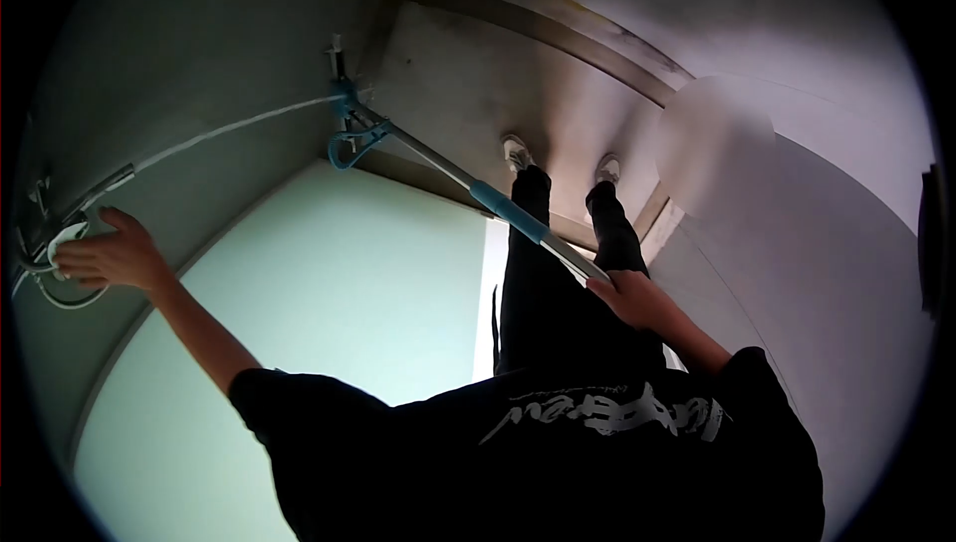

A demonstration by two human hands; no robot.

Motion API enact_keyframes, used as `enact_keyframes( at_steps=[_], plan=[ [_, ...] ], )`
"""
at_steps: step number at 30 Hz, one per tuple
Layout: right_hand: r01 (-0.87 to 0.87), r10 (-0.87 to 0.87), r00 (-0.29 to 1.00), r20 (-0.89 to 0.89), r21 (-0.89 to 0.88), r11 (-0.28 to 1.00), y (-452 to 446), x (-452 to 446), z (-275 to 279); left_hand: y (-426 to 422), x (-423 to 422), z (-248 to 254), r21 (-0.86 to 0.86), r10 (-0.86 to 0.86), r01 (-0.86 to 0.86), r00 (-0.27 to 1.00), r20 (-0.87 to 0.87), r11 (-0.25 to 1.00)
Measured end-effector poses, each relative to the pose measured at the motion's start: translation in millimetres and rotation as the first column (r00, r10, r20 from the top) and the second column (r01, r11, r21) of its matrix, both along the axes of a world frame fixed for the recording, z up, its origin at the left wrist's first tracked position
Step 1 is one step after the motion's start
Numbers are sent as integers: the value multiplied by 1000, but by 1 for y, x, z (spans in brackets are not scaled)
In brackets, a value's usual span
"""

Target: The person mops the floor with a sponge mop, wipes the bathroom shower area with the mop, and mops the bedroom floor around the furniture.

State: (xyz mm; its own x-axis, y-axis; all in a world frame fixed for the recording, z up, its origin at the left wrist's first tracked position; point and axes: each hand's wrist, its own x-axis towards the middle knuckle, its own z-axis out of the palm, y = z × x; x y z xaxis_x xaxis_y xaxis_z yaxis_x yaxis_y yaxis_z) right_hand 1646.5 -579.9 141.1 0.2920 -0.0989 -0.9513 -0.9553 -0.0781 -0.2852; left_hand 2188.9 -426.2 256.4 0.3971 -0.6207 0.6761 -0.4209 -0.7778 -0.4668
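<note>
My right hand [637,299] is wrapped round the lower end of a mop [438,160] with a metal pole. Its pole slants up and left and carries a blue grip sleeve and a blue looped lever near the far end. The head of the mop is dark and hard to make out. At the far left, my left hand [118,255] reaches out with its fingers stretched and thumb apart. Its fingertips touch or overlap a white rounded part on a metal wall fixture [40,238]; whether they grip it is not clear.
A pale green panel [299,313] stands on the left, beside a dark wall. My shoes stand on a brownish floor [448,64] edged by a darker raised border [528,22]. A light wall [797,243] curves round the right side. A blurred patch covers part of it.
</note>
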Motion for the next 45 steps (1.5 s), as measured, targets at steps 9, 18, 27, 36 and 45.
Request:
enact_keyframes(
  at_steps=[9, 18, 27, 36, 45],
  plan=[
    [47, -35, 996, -81, 146, 988, 0, -10, 5, 35, 68, -19, 499, 352, -586, 799, 488, 639],
    [-51, 60, 997, -39, 192, 980, -51, -47, 22, 10, -120, -214, 76, 332, -424, 571, -751, 902],
    [-310, 315, 942, -120, 53, 949, -111, -48, 122, -3, -203, -271, -295, 187, -792, 451, -873, 534],
    [-272, 272, 937, -222, 28, 962, -161, -80, 211, -27, -162, -280, 75, -22, -915, -91, -996, 396],
    [-594, 582, 803, -130, -252, 764, -125, 5, 174, 1, -340, -287, -295, -391, -759, 58, -918, 581]
  ],
)
